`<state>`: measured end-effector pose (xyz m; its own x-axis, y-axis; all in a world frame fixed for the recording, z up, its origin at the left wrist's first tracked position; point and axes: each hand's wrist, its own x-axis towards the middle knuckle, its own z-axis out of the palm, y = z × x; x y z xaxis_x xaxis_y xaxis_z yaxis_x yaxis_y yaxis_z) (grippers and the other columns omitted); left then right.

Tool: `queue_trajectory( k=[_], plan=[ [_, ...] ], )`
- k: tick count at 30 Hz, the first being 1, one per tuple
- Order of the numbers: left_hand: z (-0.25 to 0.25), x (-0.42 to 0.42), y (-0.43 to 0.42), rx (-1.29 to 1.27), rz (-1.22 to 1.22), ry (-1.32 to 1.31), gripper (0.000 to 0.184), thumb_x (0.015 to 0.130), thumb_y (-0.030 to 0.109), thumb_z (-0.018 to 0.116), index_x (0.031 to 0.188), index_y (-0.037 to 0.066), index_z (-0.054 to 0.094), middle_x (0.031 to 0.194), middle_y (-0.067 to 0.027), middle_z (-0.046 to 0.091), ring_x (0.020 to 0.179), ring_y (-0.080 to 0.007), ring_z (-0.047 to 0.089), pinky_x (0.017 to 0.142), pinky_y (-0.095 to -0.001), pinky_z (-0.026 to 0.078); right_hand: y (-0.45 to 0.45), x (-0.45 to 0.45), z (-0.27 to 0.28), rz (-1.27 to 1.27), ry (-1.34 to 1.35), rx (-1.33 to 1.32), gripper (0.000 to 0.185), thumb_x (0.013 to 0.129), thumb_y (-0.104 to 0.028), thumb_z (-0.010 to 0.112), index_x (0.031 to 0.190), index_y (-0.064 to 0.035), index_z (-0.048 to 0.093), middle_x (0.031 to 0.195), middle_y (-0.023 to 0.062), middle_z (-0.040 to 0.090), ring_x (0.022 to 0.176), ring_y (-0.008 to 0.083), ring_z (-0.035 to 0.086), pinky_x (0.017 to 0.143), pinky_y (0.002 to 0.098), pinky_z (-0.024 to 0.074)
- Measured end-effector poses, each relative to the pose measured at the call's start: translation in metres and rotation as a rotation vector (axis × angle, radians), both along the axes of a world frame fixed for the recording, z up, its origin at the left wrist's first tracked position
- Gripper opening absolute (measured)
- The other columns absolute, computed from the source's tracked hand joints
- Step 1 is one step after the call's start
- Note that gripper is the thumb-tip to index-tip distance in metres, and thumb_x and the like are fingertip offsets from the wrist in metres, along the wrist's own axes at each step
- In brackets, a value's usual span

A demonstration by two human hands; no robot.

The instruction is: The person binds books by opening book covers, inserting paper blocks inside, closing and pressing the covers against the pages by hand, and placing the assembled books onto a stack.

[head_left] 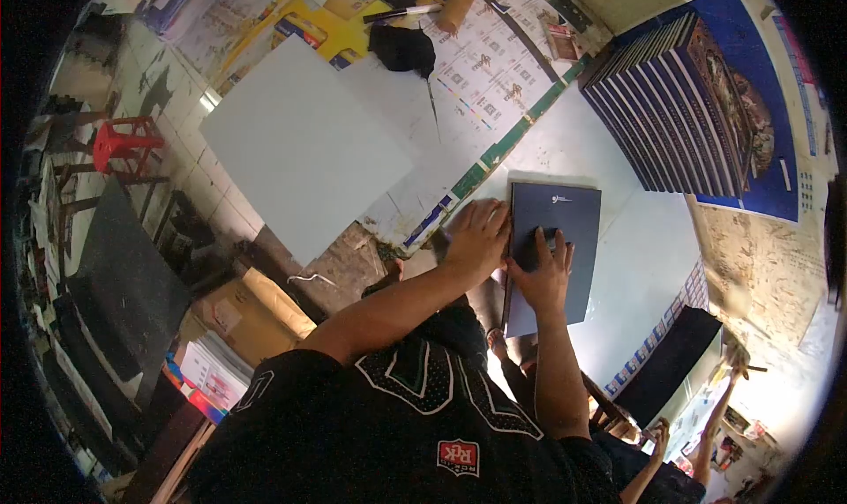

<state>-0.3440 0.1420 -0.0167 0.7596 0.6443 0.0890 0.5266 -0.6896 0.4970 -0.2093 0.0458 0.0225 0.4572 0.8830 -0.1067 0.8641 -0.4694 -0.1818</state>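
A dark blue hardcover book (578, 279) with a small white logo near its top lies on the pale work surface. My left hand (479, 236) rests along the book's left edge, fingers pointing up and lying flat. On the lower left part of the cover is my right hand (543, 274), its fingers spread and thumb near the edge. Neither hand visibly grips anything. The book's underside is hidden.
A tall stack of dark books (662, 107) stands at the upper right. A large pale board (300, 142) lies at the left, near a black cloth (403, 48) and a brown roll (455, 10). Another person's hands (660, 435) are at the lower right, beside a black-covered stack (672, 363).
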Motion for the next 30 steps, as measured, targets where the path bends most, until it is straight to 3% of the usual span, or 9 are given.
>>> queue_trajectory(
  k=[2,4,5,13,20,22,24,26,30],
  plan=[
    [0.002,0.001,0.004,0.005,-0.005,0.010,0.078,0.058,0.040,0.081,0.123,0.002,0.057,0.140,-0.0134,0.041,0.135,-0.0311,0.033,0.112,-0.0515,0.025,0.003,0.001,-0.002,-0.012,0.014,-0.021,0.083,0.064,-0.049,0.080,0.134,-0.0125,0.054,0.142,0.0269,0.038,0.131,0.0513,0.034,0.110,0.0570,0.0289],
    [0.003,-0.001,0.004,0.000,-0.015,0.025,0.079,0.060,0.040,0.080,0.125,0.002,0.056,0.141,-0.0129,0.041,0.135,-0.0302,0.033,0.112,-0.0506,0.026,-0.004,0.007,-0.014,-0.020,0.032,-0.058,0.084,0.066,-0.058,0.076,0.137,-0.0226,0.051,0.148,0.0211,0.033,0.133,0.0569,0.025,0.094,0.0745,0.0333],
    [0.005,-0.002,0.003,0.008,-0.010,0.021,0.079,0.059,0.040,0.081,0.125,0.002,0.056,0.141,-0.0131,0.041,0.135,-0.0301,0.034,0.112,-0.0507,0.027,-0.005,0.008,-0.017,-0.018,0.035,-0.063,0.084,0.066,-0.058,0.076,0.137,-0.0226,0.051,0.148,0.0211,0.033,0.133,0.0569,0.025,0.094,0.0745,0.0333],
    [0.003,-0.004,0.002,-0.005,0.002,-0.075,0.078,0.052,0.036,0.082,0.118,0.000,0.060,0.138,-0.0147,0.043,0.132,-0.0325,0.037,0.109,-0.0516,0.028,-0.008,0.012,-0.016,0.039,0.025,-0.080,0.082,0.073,-0.060,0.071,0.141,-0.0202,0.047,0.150,0.0225,0.029,0.135,0.0561,0.023,0.105,0.0665,0.0287],
    [-0.013,-0.010,0.001,-0.050,-0.025,-0.153,0.063,0.070,0.030,0.079,0.119,-0.004,0.057,0.138,-0.0231,0.041,0.131,-0.0379,0.036,0.110,-0.0482,0.028,-0.014,0.021,-0.023,0.068,-0.002,-0.093,0.066,0.085,-0.051,0.064,0.141,-0.0217,0.046,0.149,0.0236,0.030,0.134,0.0544,0.025,0.108,0.0619,0.0280],
    [-0.005,-0.031,-0.021,-0.092,-0.049,-0.155,0.054,0.078,0.026,0.075,0.118,-0.004,0.057,0.132,-0.0239,0.048,0.125,-0.0358,0.046,0.106,-0.0425,0.038,-0.008,0.018,-0.017,0.091,-0.051,-0.033,0.063,0.086,-0.049,0.063,0.138,-0.0153,0.049,0.139,0.0281,0.041,0.128,0.0462,0.039,0.112,0.0553,0.0250],
    [-0.022,-0.047,-0.047,-0.718,-0.228,-0.092,0.049,0.086,0.031,0.068,0.119,-0.004,0.057,0.118,-0.0240,0.060,0.106,-0.0319,0.061,0.093,-0.0394,0.048,-0.003,0.011,-0.004,-0.011,-0.014,-0.124,0.065,0.086,-0.051,0.062,0.138,-0.0149,0.049,0.139,0.0278,0.040,0.128,0.0485,0.038,0.112,0.0547,0.0253],
    [-0.056,-0.042,-0.080,-0.877,-0.194,-0.080,0.054,0.090,0.040,0.064,0.119,-0.006,0.056,0.103,-0.0213,0.068,0.084,-0.0278,0.068,0.079,-0.0387,0.052,-0.007,0.017,-0.017,0.050,-0.047,-0.058,0.068,0.084,-0.053,0.064,0.139,-0.0172,0.048,0.143,0.0249,0.037,0.130,0.0504,0.033,0.112,0.0552,0.0261],
    [-0.048,-0.008,-0.086,-1.278,-0.204,-0.143,0.049,0.087,0.046,0.066,0.104,0.001,0.068,0.094,-0.0151,0.072,0.083,-0.0237,0.069,0.075,-0.0363,0.052,-0.005,0.013,-0.012,-0.018,-0.002,-0.093,0.069,0.083,-0.054,0.064,0.140,-0.0183,0.047,0.145,0.0238,0.035,0.133,0.0500,0.030,0.111,0.0560,0.0268]
  ],
)
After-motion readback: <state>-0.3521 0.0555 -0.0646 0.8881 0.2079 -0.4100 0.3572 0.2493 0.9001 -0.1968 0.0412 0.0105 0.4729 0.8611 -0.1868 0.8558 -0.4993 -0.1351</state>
